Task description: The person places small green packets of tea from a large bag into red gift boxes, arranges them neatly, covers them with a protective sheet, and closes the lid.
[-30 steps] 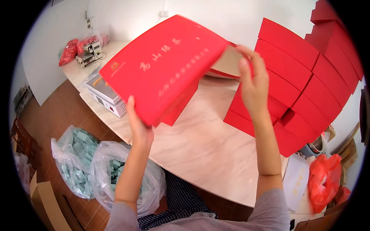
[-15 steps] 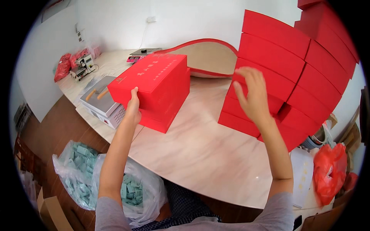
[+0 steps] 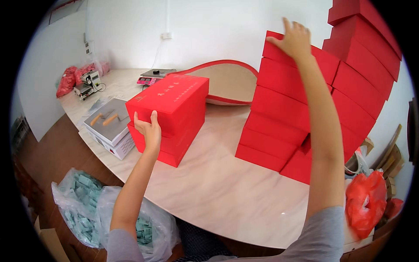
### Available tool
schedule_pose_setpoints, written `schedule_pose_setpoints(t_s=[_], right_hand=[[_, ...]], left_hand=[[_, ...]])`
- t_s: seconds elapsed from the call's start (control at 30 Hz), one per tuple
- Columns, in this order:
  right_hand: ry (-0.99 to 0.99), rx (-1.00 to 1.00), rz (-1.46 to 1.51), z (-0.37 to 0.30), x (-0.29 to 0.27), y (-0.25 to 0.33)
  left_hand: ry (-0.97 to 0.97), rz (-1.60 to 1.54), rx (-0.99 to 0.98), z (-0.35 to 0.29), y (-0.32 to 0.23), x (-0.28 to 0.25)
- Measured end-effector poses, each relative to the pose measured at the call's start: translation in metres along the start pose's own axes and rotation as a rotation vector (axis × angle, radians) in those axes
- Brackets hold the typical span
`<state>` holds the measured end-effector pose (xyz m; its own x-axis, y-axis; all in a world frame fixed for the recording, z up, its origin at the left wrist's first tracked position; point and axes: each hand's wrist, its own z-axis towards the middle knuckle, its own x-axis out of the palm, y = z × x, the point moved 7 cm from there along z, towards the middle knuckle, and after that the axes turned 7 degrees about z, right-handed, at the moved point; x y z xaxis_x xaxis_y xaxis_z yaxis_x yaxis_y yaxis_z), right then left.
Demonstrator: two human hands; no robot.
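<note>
Two red gift boxes with gold lettering stand stacked at the middle left of the table; the upper red box rests on the lower red box. My left hand is against their near side, thumb and fingers spread, not wrapped round them. To the right rises a tall stack of plain red boxes. Raised to its top, my right hand has its fingers apart at the top red box. Whether its fingertips touch that box I cannot tell.
A white box bearing a metal plate and wooden-handled tools stands on the marble-look table. Behind are a scale and a red-rimmed tray. Clear bags of green packets sit lower left; a red plastic bag hangs right.
My right hand has risen from beside the tall stack to its top. My left hand has loosened its fingers on the two-box stack. The whole view has shifted a little.
</note>
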<state>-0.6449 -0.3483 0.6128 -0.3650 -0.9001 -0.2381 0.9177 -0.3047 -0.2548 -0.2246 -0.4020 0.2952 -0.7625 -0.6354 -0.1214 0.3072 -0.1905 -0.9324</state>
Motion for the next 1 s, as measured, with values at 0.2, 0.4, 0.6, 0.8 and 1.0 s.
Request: schedule_pose_setpoints(t_s=[0.2,0.4,0.6,0.8,1.0], right_hand=[[0.367,-0.154,-0.265,-0.019,0.026,0.076],[0.337,-0.109,-0.320,-0.017,0.022,0.080],[0.262,-0.287,-0.158,-0.031,-0.028,0.094],[-0.018,-0.326,0.116,-0.061,-0.070,0.024],[-0.022,-0.311,0.276,-0.065,-0.085,0.017]], left_hand=[[0.136,0.260,0.811,-0.064,-0.062,0.013],[0.255,0.815,1.100,-0.042,-0.060,0.046],[0.223,0.756,1.088,-0.029,-0.042,0.033],[0.327,0.521,1.073,-0.041,-0.055,0.024],[0.745,-0.273,0.500,-0.087,-0.087,0.031]])
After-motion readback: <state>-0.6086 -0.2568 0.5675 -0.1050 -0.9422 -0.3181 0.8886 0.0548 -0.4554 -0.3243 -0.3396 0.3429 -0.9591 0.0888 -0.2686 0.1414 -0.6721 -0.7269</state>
